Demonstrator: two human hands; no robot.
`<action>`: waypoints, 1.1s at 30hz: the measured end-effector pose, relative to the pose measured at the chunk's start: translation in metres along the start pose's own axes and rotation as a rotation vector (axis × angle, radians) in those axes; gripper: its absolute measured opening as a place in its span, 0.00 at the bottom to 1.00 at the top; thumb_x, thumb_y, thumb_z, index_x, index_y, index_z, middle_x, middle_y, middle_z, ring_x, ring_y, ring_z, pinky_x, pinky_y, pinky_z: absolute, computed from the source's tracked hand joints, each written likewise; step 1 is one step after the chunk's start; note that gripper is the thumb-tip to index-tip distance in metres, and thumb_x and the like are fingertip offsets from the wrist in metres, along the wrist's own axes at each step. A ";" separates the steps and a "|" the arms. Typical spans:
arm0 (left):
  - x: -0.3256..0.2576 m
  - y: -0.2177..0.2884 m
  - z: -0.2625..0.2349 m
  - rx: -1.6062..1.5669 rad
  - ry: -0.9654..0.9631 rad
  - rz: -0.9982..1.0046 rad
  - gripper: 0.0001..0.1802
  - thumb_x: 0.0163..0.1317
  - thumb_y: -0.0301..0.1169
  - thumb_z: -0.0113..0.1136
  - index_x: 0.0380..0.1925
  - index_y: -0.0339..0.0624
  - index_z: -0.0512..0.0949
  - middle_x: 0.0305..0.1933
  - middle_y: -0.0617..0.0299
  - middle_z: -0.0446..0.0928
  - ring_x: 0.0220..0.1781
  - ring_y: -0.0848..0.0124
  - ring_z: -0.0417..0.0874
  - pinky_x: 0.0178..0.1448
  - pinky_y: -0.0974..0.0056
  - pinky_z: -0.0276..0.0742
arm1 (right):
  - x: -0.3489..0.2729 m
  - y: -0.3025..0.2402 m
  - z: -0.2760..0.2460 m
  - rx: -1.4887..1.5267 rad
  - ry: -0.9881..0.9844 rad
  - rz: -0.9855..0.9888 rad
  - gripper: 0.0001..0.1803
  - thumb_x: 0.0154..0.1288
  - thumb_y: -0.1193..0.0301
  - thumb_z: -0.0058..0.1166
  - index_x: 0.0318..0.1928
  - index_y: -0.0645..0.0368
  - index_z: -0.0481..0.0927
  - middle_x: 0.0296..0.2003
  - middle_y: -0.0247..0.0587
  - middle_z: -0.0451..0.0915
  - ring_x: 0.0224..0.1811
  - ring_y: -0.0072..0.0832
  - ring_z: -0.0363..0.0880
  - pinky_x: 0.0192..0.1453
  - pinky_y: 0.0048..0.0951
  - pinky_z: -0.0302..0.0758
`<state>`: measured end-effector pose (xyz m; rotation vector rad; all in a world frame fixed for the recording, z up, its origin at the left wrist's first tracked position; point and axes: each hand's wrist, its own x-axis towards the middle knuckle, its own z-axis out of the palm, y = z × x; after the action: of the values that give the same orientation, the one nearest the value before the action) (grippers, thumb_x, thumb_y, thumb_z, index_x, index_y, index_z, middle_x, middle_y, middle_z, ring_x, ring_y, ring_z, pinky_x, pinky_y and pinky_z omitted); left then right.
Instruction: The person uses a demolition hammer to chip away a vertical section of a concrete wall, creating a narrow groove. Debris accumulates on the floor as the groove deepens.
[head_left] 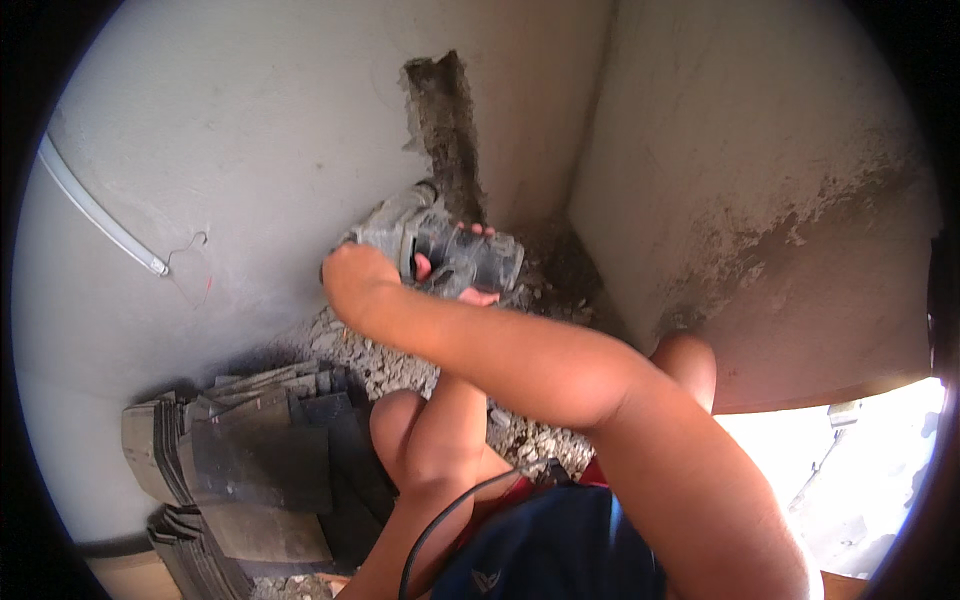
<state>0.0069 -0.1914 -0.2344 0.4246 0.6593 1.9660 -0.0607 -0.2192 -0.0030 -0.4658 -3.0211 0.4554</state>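
Note:
A dusty grey power tool (478, 258) is pressed against the foot of the wall, just below a rough dark channel (445, 125) cut into the plaster. My right hand (355, 278) reaches across from the right and closes on the tool's rear end. My left hand (470, 296) comes up from below, behind the right forearm, and wraps around the tool's dark barrel; only its fingertips show. The tool's tip is hidden.
Broken rubble (375, 365) lies on the floor at the corner. A stack of dark flat sheets (250, 460) sits at lower left. A white conduit (95, 210) with a bare wire runs along the left wall. A black cable (430, 540) trails by my knee. Bright opening at lower right.

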 end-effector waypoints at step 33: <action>-0.006 0.024 -0.017 0.139 0.059 -0.072 0.33 0.66 0.48 0.70 0.63 0.40 0.77 0.62 0.59 0.82 0.62 0.63 0.83 0.65 0.57 0.79 | -0.032 -0.010 -0.006 0.009 -0.316 -0.053 0.18 0.63 0.72 0.66 0.54 0.60 0.90 0.55 0.49 0.88 0.59 0.43 0.89 0.57 0.41 0.86</action>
<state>-0.0170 -0.2101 -0.2333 0.4230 0.8406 1.8772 -0.0324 -0.2367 0.0058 -0.3412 -3.3211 0.5910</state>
